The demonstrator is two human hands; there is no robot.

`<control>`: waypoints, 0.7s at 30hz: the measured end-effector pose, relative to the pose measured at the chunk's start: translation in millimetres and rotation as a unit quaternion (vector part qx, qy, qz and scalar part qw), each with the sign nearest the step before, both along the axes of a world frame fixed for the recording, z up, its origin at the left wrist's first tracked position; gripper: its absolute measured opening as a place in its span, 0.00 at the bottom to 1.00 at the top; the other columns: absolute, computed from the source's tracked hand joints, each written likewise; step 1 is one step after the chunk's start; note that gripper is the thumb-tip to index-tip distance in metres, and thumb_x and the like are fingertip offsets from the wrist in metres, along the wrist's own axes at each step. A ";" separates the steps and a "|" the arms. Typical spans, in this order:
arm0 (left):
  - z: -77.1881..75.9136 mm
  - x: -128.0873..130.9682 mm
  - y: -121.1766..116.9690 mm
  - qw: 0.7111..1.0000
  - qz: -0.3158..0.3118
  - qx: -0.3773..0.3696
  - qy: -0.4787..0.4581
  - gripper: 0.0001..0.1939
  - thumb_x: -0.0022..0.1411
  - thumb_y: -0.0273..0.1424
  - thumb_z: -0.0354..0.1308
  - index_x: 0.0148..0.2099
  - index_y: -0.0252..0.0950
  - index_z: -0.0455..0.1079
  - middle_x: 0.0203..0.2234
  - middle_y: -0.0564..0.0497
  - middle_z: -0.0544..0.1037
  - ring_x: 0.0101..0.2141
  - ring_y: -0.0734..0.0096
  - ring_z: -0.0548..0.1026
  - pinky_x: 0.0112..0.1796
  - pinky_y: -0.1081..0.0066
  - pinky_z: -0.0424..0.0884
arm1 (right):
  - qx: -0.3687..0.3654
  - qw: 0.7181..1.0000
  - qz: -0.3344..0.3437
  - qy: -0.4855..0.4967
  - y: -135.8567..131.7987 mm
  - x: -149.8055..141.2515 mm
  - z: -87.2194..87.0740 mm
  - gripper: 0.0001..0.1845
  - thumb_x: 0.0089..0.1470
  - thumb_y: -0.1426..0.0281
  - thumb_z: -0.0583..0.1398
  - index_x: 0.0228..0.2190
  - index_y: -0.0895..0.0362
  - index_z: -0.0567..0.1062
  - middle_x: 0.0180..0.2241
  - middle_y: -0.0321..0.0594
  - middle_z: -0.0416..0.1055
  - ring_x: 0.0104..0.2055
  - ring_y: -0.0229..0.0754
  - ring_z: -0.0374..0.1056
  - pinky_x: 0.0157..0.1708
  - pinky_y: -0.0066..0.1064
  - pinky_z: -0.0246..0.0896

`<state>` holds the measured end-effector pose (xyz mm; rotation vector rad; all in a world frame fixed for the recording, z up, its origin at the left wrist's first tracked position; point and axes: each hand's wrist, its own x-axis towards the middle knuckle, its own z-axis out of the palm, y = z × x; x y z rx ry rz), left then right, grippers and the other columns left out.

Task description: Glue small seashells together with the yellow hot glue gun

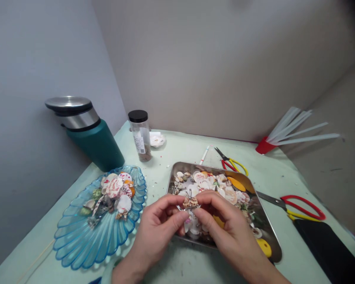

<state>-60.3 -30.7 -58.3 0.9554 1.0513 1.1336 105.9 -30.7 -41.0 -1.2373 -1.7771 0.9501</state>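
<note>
Between the fingertips of my left hand (162,223) and my right hand (221,221) is a small brown-and-white patterned seashell (190,202). Both hands pinch it from the sides, over the near edge of a metal tray (272,227). A thin dark piece stands up from the shell's top, and something pale and shiny shows below it, too small to make out. The tray holds many white, brown and striped shells (205,183). To the left, a blue scalloped glass dish (88,244) carries a heap of shells (115,187) and small clear packets.
A teal bottle (96,142) and a black-lidded clear jar (140,138) stand at the back left. Small scissors (232,161) lie behind the tray, larger red-and-yellow-handled scissors (301,207) to its right. A red cup (265,146) leans with translucent sticks. A black object (328,248) lies front right.
</note>
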 end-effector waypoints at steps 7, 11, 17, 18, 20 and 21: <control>3.1 1.1 1.1 1.000 0.003 0.003 -0.003 0.11 0.49 0.30 0.66 0.37 0.33 0.75 0.25 0.53 0.74 0.19 0.78 0.69 0.22 0.78 0.68 | 0.013 1.000 -0.002 -0.001 -0.4 0.3 0.2 0.03 0.59 0.70 0.56 0.35 0.52 0.70 0.37 0.35 0.70 0.40 0.40 0.67 0.38 0.29 0.60; 4.6 1.0 1.4 1.000 -0.002 0.010 0.005 0.10 0.51 0.30 0.65 0.37 0.32 0.75 0.25 0.52 0.74 0.19 0.78 0.70 0.22 0.77 0.68 | 0.034 0.999 0.000 -0.004 1.0 -0.3 1.2 0.03 0.59 0.71 0.56 0.34 0.52 0.71 0.36 0.35 0.71 0.40 0.41 0.67 0.39 0.29 0.60; 1.8 0.4 -1.6 1.000 -0.007 0.029 0.002 0.09 0.53 0.29 0.63 0.38 0.34 0.75 0.25 0.53 0.74 0.20 0.78 0.71 0.24 0.78 0.68 | 0.039 0.999 0.002 0.006 0.6 -1.4 0.6 0.03 0.59 0.70 0.56 0.35 0.52 0.71 0.37 0.36 0.71 0.40 0.41 0.68 0.38 0.29 0.61; 1.6 0.6 -2.3 1.000 -0.007 0.029 0.000 0.09 0.54 0.29 0.63 0.40 0.34 0.74 0.23 0.54 0.73 0.20 0.78 0.71 0.24 0.78 0.68 | 0.038 0.999 -0.002 0.007 0.1 -1.4 0.1 0.03 0.59 0.70 0.56 0.36 0.52 0.70 0.37 0.36 0.71 0.40 0.41 0.68 0.38 0.29 0.61; 1.7 1.5 -2.9 0.999 -0.001 0.030 -0.011 0.12 0.54 0.28 0.63 0.43 0.36 0.72 0.23 0.55 0.74 0.20 0.78 0.71 0.25 0.78 0.68 | 0.035 0.999 -0.009 0.009 -0.6 -1.3 -0.8 0.05 0.59 0.70 0.56 0.38 0.51 0.70 0.38 0.35 0.70 0.40 0.41 0.67 0.38 0.29 0.62; 2.0 2.0 -2.9 0.999 0.004 0.030 -0.018 0.13 0.54 0.28 0.63 0.43 0.36 0.71 0.24 0.55 0.74 0.20 0.78 0.71 0.25 0.78 0.68 | 0.034 0.999 -0.011 0.012 -0.8 -1.3 -1.1 0.06 0.59 0.71 0.56 0.39 0.50 0.70 0.38 0.35 0.70 0.40 0.40 0.68 0.37 0.28 0.62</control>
